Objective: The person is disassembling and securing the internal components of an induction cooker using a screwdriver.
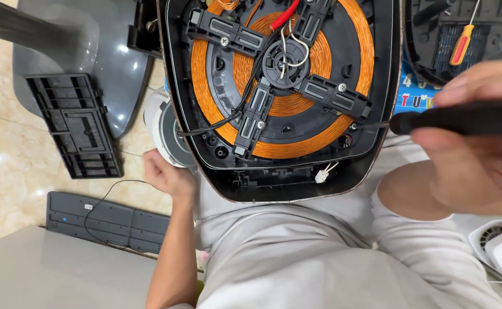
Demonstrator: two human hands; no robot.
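Already the opened induction cooker (279, 171) is resting across the person's lap with its copper coil (354, 63) lying bare, the left hand (168, 174) bracing its edge, while right-hand fingers (468, 86) are gripping a black-handled screwdriver (462, 117) pressing at a rim screw (353, 126), other bracket screws remaining seated.
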